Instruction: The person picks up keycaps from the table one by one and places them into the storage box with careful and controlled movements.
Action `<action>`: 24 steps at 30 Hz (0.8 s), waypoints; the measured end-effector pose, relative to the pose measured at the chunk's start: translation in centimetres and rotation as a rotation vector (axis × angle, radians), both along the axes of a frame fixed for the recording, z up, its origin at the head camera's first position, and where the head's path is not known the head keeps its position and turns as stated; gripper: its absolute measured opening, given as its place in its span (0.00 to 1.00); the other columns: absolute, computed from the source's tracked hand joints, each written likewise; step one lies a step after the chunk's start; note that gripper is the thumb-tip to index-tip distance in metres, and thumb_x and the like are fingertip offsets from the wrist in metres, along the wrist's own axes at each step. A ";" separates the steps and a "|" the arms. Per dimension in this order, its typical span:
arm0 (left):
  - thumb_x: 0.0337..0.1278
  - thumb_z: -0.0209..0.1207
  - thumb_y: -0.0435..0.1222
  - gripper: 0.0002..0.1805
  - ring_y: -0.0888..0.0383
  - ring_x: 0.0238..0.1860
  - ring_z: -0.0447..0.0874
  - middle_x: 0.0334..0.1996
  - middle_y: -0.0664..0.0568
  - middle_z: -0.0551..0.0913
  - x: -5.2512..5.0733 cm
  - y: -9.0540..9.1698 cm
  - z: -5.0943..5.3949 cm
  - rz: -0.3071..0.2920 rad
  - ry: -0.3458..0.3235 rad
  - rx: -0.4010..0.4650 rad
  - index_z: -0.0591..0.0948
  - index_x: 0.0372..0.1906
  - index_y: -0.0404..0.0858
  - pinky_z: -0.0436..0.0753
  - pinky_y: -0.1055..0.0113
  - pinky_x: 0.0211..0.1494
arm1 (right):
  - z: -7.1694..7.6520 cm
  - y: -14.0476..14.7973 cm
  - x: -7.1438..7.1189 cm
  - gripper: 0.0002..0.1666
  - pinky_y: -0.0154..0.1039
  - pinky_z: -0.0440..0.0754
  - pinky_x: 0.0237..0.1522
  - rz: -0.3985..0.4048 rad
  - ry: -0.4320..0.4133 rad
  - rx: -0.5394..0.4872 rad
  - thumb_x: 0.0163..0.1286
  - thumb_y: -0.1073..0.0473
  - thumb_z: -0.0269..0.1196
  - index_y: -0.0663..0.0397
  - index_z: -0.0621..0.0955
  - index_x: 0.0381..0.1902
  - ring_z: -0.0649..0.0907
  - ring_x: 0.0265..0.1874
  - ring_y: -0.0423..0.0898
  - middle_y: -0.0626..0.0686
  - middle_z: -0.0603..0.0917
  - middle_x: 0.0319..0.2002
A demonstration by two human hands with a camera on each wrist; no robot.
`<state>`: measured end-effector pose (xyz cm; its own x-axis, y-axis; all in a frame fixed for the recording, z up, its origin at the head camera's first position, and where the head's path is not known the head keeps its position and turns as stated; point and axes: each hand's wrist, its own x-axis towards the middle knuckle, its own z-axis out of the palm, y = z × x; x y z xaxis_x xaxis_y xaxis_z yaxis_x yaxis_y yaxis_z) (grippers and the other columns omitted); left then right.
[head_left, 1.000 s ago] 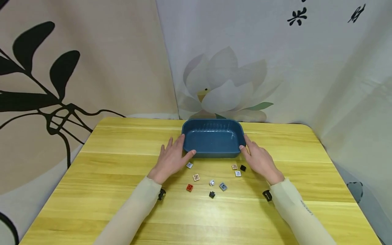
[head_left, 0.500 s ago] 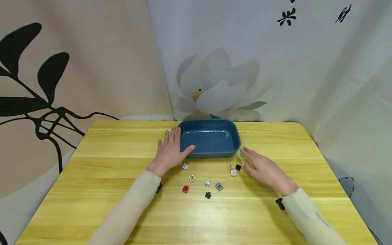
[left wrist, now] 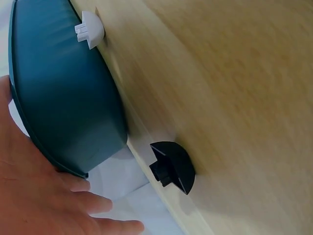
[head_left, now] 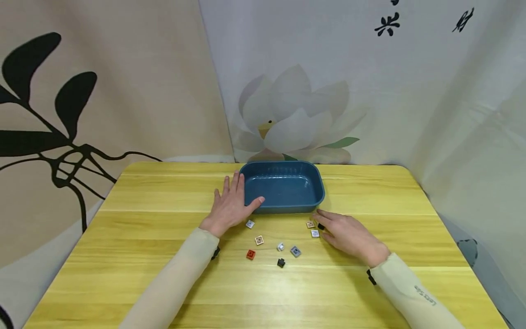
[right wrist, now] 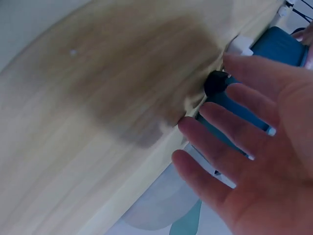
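The left hand (head_left: 227, 209), grip spread, touches the left end of the blue tray (head_left: 283, 209); nearer on the table (head_left: 156, 237) lies a red block (head_left: 250, 254). The right hand (head_left: 348, 235), fingers apart, is at a black block (head_left: 321, 226), contact hard to tell.

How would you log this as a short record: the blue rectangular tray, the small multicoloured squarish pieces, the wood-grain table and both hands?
container: glossy blue rectangular tray
surface: yellow wood-grain table
squarish pieces: nine in the head view, in front of the tray
nearest the person: black piece
left hand: spread at the tray's left end
right hand: partly hides another black piece; contact unclear
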<state>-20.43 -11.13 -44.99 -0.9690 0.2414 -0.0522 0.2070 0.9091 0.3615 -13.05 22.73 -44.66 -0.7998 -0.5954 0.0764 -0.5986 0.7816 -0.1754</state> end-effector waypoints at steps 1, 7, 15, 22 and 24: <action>0.66 0.41 0.74 0.60 0.36 0.82 0.35 0.84 0.42 0.36 0.0 0.1 -0.1 0.001 -0.003 -0.002 0.41 0.84 0.34 0.46 0.28 0.75 | -0.1 0.0 0.0 0.28 0.55 0.84 0.53 -0.008 0.005 0.008 0.69 0.63 0.70 0.60 0.80 0.67 0.85 0.57 0.59 0.64 0.81 0.64; 0.67 0.41 0.74 0.60 0.37 0.83 0.35 0.84 0.42 0.35 0.0 0.3 -0.2 0.002 0.003 -0.007 0.41 0.84 0.34 0.46 0.28 0.76 | -0.4 -0.3 -0.1 0.14 0.48 0.85 0.41 -0.038 0.035 0.043 0.69 0.64 0.70 0.56 0.87 0.53 0.84 0.39 0.49 0.53 0.84 0.44; 0.72 0.40 0.69 0.54 0.37 0.83 0.35 0.84 0.44 0.37 0.2 -0.1 0.2 -0.026 0.003 0.002 0.42 0.84 0.35 0.47 0.28 0.75 | -0.5 -0.1 0.4 0.07 0.42 0.83 0.36 -0.047 0.044 -0.002 0.67 0.67 0.70 0.56 0.88 0.43 0.82 0.32 0.44 0.49 0.81 0.36; 0.78 0.38 0.63 0.48 0.36 0.82 0.36 0.84 0.43 0.38 0.3 -0.7 -0.1 -0.031 0.010 0.001 0.41 0.84 0.35 0.49 0.27 0.74 | 0.4 0.4 1.0 0.09 0.44 0.85 0.38 -0.077 0.082 -0.087 0.67 0.68 0.70 0.56 0.88 0.44 0.85 0.35 0.45 0.49 0.84 0.40; 0.78 0.38 0.62 0.48 0.35 0.82 0.35 0.84 0.43 0.37 0.4 -0.7 -0.1 -0.029 0.009 0.001 0.41 0.84 0.35 0.50 0.27 0.74 | 0.8 0.4 1.0 0.09 0.44 0.85 0.38 -0.072 0.118 -0.113 0.66 0.68 0.71 0.57 0.88 0.45 0.85 0.35 0.46 0.50 0.84 0.41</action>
